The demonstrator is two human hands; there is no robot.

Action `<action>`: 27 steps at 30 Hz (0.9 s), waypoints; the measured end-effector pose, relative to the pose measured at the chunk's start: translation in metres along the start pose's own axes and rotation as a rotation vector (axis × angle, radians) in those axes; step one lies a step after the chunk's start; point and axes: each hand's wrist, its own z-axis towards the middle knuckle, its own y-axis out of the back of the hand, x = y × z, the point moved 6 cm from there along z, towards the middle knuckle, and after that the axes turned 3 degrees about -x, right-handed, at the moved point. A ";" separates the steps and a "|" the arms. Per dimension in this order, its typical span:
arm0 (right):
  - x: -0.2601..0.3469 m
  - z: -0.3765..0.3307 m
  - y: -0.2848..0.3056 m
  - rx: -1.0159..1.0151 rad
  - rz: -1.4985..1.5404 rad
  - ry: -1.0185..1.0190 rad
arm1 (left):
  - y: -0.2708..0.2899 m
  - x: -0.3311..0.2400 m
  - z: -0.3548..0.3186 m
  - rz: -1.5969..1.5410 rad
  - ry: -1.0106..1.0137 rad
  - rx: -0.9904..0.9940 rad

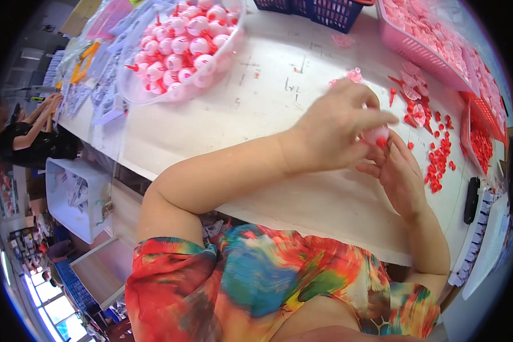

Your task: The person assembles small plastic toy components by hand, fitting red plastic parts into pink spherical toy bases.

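A small, smooth pink ball with a glossy red nub is between the two hands, above the right part of the tabletop. It looks rounded and plastic, pale pink, but motion blur softens its outline and the fingers cover much of it. The right hand pinches it from below and beside the nub, fingertips bent. The left hand arches over it, index finger reaching across the top; whether its fingers press on the ball I cannot tell (the thumb is out of sight).

Just beyond the right hand lie small, shiny red pieces in a loose scatter, with translucent pink parts, thin and frilly-edged, above them. Farther right, a pink basket of slotted plastic is heaped with similar parts, partly lost in glare. At the far left of the tabletop, a clear, round-walled tub holds many pink-and-white balls with red ends. A dark blue basket is cut off at the top.
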 end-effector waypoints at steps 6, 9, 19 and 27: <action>0.015 -0.012 0.012 -0.051 -0.415 0.198 | 0.113 0.022 0.024 0.588 0.006 -0.233; 0.018 -0.007 0.019 -0.094 -0.430 0.214 | 0.184 0.054 0.009 0.718 0.273 -0.329; 0.038 -0.002 0.031 -0.119 -0.461 0.366 | 0.165 0.048 0.010 0.836 0.109 -0.191; 0.024 -0.002 0.026 -0.025 -0.497 0.405 | 0.012 0.048 0.009 0.515 -0.015 0.343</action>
